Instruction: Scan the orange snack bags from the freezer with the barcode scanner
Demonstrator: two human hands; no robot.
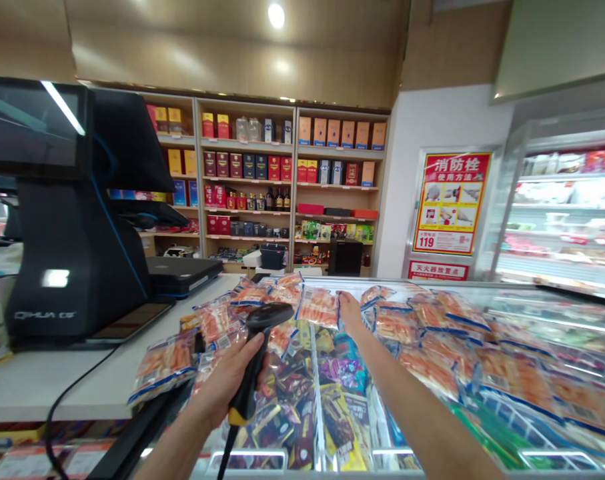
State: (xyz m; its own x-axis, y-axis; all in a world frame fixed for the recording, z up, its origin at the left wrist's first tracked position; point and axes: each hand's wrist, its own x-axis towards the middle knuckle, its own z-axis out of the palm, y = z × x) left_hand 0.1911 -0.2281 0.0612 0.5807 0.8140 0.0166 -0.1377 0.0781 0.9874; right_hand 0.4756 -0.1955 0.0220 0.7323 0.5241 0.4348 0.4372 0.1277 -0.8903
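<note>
My left hand (239,373) is wrapped round the handle of a black barcode scanner (262,323) with a yellow band near its base; its cable hangs down. The scanner's head is turned toward a clear, blue-edged packet of orange-and-white crab sticks (318,307). My right hand (349,312) pinches that packet by its right edge, with the printed label side facing me. More of the same packets lie in a heap (217,317) to the left and in another heap (432,340) to the right, on the freezer's glass top.
Under the glass, the chest freezer (315,393) holds wrapped ice creams in wire baskets. A black checkout terminal (77,267) stands on the white counter (42,390) to the left. Shelves (247,147) of boxes and bottles line the back wall. A glass-fronted fridge (562,213) is at the right.
</note>
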